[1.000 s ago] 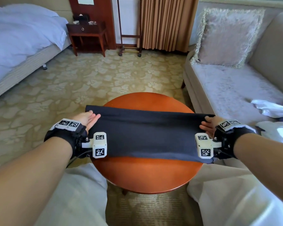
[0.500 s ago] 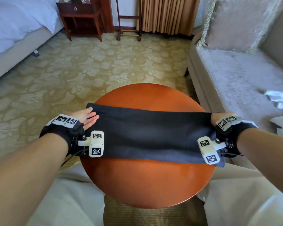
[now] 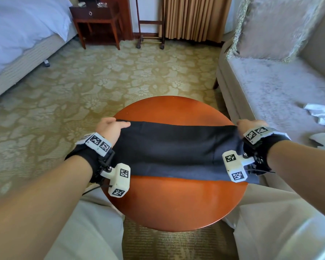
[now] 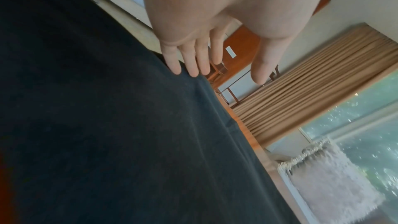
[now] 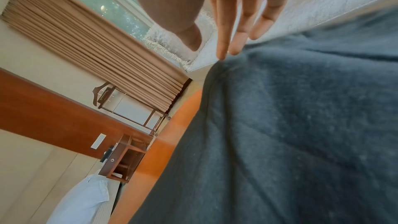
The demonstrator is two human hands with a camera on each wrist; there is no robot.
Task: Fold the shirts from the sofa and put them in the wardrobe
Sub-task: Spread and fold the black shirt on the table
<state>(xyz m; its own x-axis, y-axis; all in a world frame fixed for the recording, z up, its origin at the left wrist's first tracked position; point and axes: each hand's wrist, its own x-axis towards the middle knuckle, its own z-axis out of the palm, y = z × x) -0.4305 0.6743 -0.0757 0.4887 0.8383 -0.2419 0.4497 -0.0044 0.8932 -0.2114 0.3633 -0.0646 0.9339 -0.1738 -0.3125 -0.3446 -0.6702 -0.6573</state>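
On the round wooden table: black shirt, folded into a long band, one hand at each end

Left hand at the band's left far corner, fingers straight, tips touching the cloth, thumb apart; right hand at the right far corner, fingers straight, tips on the edge; black shirt flat across the round wooden table; sofa just right, white garments on its seat

Shirt ends hidden under left hand and right hand; right fingers out of sight in head view. Tabletop middle covered. White cloth on sofa cut by frame edge. Wrist views blurred.
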